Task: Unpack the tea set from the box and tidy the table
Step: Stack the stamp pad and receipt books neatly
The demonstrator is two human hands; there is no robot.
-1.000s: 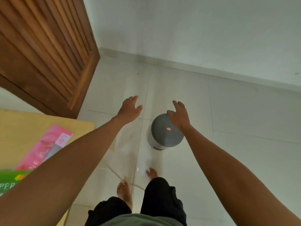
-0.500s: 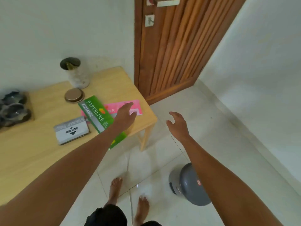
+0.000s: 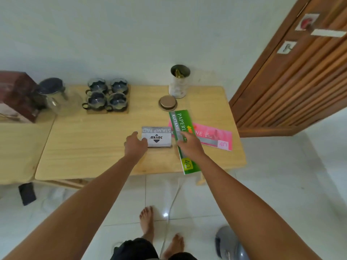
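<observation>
Your view is evenly lit and soft, no hard shadows, a small glare spot on the floor tiles [image 3: 165, 215], your right hand [image 3: 189, 145] motion-blurred, wide-angle bending at the door [image 3: 293, 76] and edges.

A single head-worn wide-angle view looks steeply down and forward over both outstretched arms, the wooden table [image 3: 93, 147] just beyond the hands, the wall farther behind it.

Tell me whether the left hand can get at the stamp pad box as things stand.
Probably yes. The left hand hovers at the near left corner of the stamp pad box, which lies flat on the wooden table with nothing on top or between. The right hand is over the green receipt book beside it.
</observation>
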